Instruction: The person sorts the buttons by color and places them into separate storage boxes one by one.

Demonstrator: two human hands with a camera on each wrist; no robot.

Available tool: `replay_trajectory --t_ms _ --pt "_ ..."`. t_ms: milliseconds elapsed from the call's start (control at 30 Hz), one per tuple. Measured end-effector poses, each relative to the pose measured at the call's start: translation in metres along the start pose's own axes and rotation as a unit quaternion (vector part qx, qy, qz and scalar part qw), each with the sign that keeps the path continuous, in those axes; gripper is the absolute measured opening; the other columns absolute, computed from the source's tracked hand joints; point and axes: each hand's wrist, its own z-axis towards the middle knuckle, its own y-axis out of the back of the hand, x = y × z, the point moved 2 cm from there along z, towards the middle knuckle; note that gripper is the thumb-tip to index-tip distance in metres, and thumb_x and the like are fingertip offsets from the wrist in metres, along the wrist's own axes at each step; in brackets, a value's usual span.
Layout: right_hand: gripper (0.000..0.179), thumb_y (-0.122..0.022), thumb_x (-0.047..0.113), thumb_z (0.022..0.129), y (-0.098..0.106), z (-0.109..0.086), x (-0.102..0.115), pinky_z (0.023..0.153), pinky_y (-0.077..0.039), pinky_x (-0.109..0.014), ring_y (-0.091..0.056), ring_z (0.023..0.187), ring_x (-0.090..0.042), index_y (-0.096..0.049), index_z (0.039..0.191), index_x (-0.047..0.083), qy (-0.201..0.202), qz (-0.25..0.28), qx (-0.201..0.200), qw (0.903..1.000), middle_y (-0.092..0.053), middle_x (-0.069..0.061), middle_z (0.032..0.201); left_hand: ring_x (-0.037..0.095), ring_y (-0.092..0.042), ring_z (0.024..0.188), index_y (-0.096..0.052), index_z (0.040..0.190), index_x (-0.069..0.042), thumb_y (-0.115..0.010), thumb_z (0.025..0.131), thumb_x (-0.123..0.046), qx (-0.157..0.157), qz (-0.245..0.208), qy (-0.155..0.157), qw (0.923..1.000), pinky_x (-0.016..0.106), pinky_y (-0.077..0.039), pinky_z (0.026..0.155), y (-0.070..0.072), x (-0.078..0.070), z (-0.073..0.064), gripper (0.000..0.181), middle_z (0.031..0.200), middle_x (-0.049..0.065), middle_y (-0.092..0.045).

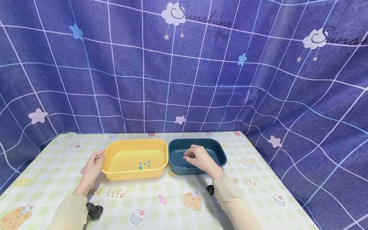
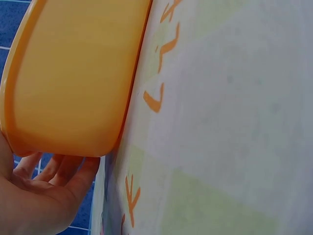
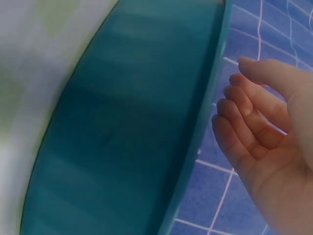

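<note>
A yellow plastic basin (image 1: 135, 174) stands on the table, with several small blue pieces (image 1: 140, 166) on its floor. At its left end my left hand (image 1: 94, 164) grips the rim, thumb on top and fingers against the outer wall, as the left wrist view also shows (image 2: 46, 196). To the right, touching or nearly touching it, stands a dark teal basin (image 1: 184, 170). Over that basin hovers my right hand (image 1: 199, 158), fingers loosely curved and thumb near the index finger. In the right wrist view nothing shows between the fingertips (image 3: 222, 122).
A checked cloth (image 1: 115, 210) with printed bears, cupcakes and lettering covers the table. Behind and to the right hangs a purple-blue curtain (image 1: 195, 73) with grid lines and stars. A dark device (image 1: 95, 211) is on the left wrist, another (image 1: 210, 190) on the right.
</note>
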Motion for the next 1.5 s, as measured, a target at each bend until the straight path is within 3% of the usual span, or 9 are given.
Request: replay_trajectory --t_ms 167,233,333,400,467,1000,1233,1400,1500 --pt "0.009 -0.07 0.015 0.084 0.0 0.001 0.012 0.064 -0.05 -0.017 -0.059 0.071 -0.008 -0.073 0.088 0.007 0.014 0.002 0.005 0.9999 -0.06 0.002 0.078 0.043 -0.042 0.123 -0.025 0.146 -0.003 -0.027 0.102 -0.03 -0.001 0.004 0.002 1.0 0.063 -0.011 0.111 0.001 -0.003 0.0 0.051 0.14 0.031 -0.038" --pt "0.01 -0.069 0.015 0.084 -0.001 0.001 0.017 0.064 -0.05 -0.017 -0.059 0.071 -0.008 -0.072 0.089 0.007 0.021 0.003 0.009 0.9997 -0.06 0.002 0.078 0.031 -0.052 0.114 -0.026 0.146 -0.003 -0.027 0.102 -0.03 -0.002 0.012 0.001 0.9999 0.058 -0.022 0.11 0.001 -0.004 0.0 0.051 0.14 0.03 -0.04" --pt "0.012 -0.068 0.015 0.085 -0.003 0.0 0.023 0.065 -0.05 -0.018 -0.059 0.072 -0.009 -0.072 0.09 0.006 0.029 0.006 0.021 0.9993 -0.061 0.001 0.08 0.001 -0.055 0.094 -0.027 0.145 -0.004 -0.028 0.102 -0.029 -0.003 0.024 -0.002 0.9997 0.032 -0.042 0.101 0.002 -0.005 -0.001 0.05 0.139 0.028 -0.041" --pt "0.012 -0.068 0.015 0.085 -0.005 -0.002 0.026 0.066 -0.052 -0.02 -0.061 0.073 -0.012 -0.072 0.091 0.006 0.033 0.009 0.026 0.9991 -0.062 0.001 0.081 -0.014 -0.045 0.084 -0.028 0.145 -0.004 -0.028 0.102 -0.029 -0.004 0.03 -0.005 0.9995 0.014 -0.045 0.086 0.002 -0.005 -0.001 0.05 0.138 0.028 -0.043" --pt "0.012 -0.068 0.015 0.085 -0.006 -0.003 0.03 0.067 -0.053 -0.022 -0.061 0.074 -0.013 -0.072 0.091 0.005 0.037 0.015 0.029 0.9988 -0.062 0.0 0.082 -0.018 -0.042 0.081 -0.028 0.145 -0.003 -0.028 0.102 -0.029 -0.003 0.029 -0.007 0.9996 0.004 -0.041 0.074 0.002 -0.004 -0.001 0.05 0.138 0.029 -0.043" --pt "0.01 -0.067 0.014 0.086 -0.024 -0.009 0.049 0.059 -0.045 -0.009 -0.051 0.066 0.001 -0.073 0.092 0.009 0.078 0.024 0.057 0.9951 -0.059 0.004 0.08 -0.013 -0.043 0.086 -0.027 0.145 -0.003 -0.027 0.102 -0.027 0.001 0.018 -0.008 0.9998 0.0 -0.04 0.07 0.002 -0.003 0.001 0.05 0.137 0.03 -0.043" --pt "0.009 -0.066 0.012 0.086 -0.028 -0.01 0.054 0.06 -0.046 -0.011 -0.054 0.068 -0.007 -0.073 0.091 0.008 0.075 0.044 0.073 0.9935 -0.059 0.003 0.08 -0.011 -0.043 0.089 -0.028 0.145 -0.003 -0.027 0.102 -0.027 0.001 0.021 -0.012 0.9997 0.0 -0.04 0.071 0.002 -0.003 0.001 0.05 0.137 0.03 -0.043" --pt "0.01 -0.066 0.014 0.087 -0.033 -0.013 0.058 0.063 -0.049 -0.014 -0.058 0.071 -0.012 -0.073 0.089 0.008 0.091 0.05 0.084 0.991 -0.061 0.001 0.081 0.013 -0.053 0.106 -0.027 0.145 -0.004 -0.027 0.102 -0.027 -0.001 0.027 -0.008 0.9996 0.001 -0.039 0.072 0.001 -0.003 0.001 0.05 0.138 0.029 -0.043" --pt "0.01 -0.066 0.015 0.087 -0.038 -0.015 0.059 0.064 -0.048 -0.011 -0.057 0.071 -0.007 -0.073 0.089 0.008 0.097 0.045 0.088 0.9903 -0.061 0.001 0.082 0.031 -0.047 0.119 -0.026 0.146 -0.004 -0.026 0.102 -0.028 0.0 0.027 -0.004 0.9996 0.001 -0.039 0.072 0.001 -0.003 0.0 0.05 0.138 0.029 -0.042"
